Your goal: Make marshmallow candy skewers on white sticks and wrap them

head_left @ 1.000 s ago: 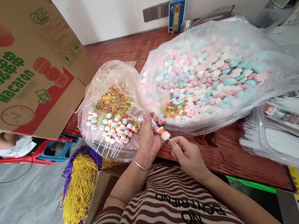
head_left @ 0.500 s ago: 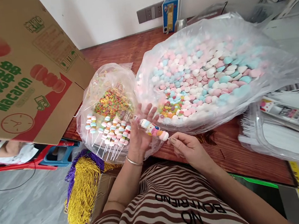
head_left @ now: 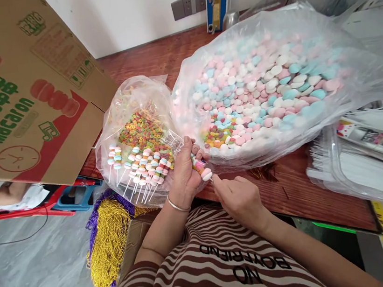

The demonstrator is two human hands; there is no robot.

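My left hand (head_left: 185, 175) is closed round a marshmallow skewer (head_left: 205, 173) in a clear printed wrapper. Above the thumb, the wrapper's flat end (head_left: 173, 141) sticks out with a dark printed square on it. My right hand (head_left: 239, 198) pinches the skewer's stick just below the lowest pink and white marshmallow; most of the stick is hidden by the fingers. Left of my left hand, several finished skewers (head_left: 147, 168) with white sticks lie on a clear bag of small coloured candy rings (head_left: 140, 131).
A large clear bag of pink, white and blue marshmallows (head_left: 258, 92) covers much of the wooden table (head_left: 299, 186). Printed wrappers (head_left: 381, 139) and white sticks lie at the right. A cardboard box (head_left: 29, 89) stands at the left, above gold bead strands (head_left: 109, 243).
My left hand's spread fingers have closed round the wrapped skewer. Both hands have shifted slightly, the right one staying at the stick. The wrapper's end now stands out above the left thumb.
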